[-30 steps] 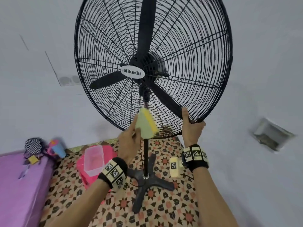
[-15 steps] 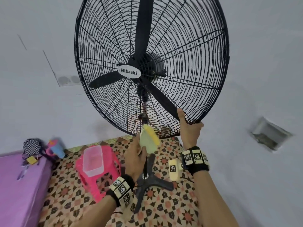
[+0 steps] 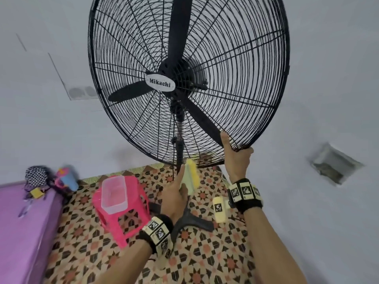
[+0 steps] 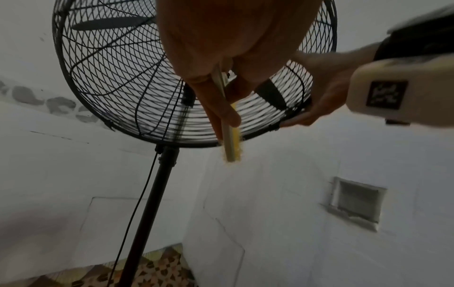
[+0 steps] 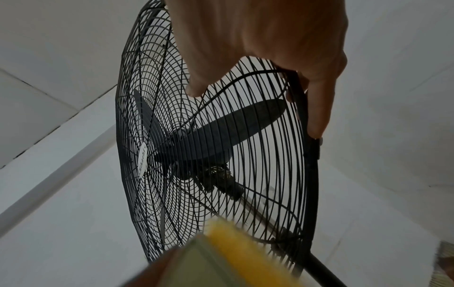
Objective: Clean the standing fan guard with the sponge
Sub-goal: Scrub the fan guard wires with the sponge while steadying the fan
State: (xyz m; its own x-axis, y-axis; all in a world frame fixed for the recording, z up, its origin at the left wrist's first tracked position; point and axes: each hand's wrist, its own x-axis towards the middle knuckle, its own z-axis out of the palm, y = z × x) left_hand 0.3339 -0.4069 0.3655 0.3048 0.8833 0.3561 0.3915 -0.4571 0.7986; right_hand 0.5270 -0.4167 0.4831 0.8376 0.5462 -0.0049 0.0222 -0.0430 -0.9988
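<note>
Two hands are at work at the bottom of the black fan guard (image 3: 235, 64), and only one of them has moved over the last second. The left hand (image 3: 174, 198) pinches the sponge (image 3: 191, 176) between thumb and fingers, its yellow face turned toward the wires. A second ago the sponge was pressed on the lower front wires, just left of the pole; it has since slid down in a steady stroke and now sits at the bottom rim, its upper end level with the rim and most of its body hanging below the guard. From the left wrist view the sponge (image 4: 232, 143) stands edge-on, crossing the rim. Whether it touches the wire at this instant I cannot tell.

The right hand (image 3: 238, 158) has kept its place, fingers curled round the lower right rim and thumb laid up on the front wires, bracing the fan head against the stroke. The right wrist view shows those fingers (image 5: 319, 108) wrapped on the rim band.

My reading is that one downward pass is ending at the lower edge, so this strip of the guard is wiped. Most of the guard, the upper half and both sides, likely awaits cleaning. Next the sponge probably has to go back up and start a neighbouring strip.

On the patterned floor (image 3: 215, 263) beyond the hands, a pink stool (image 3: 131, 218) carries a clear plastic tub (image 3: 113, 193).
</note>
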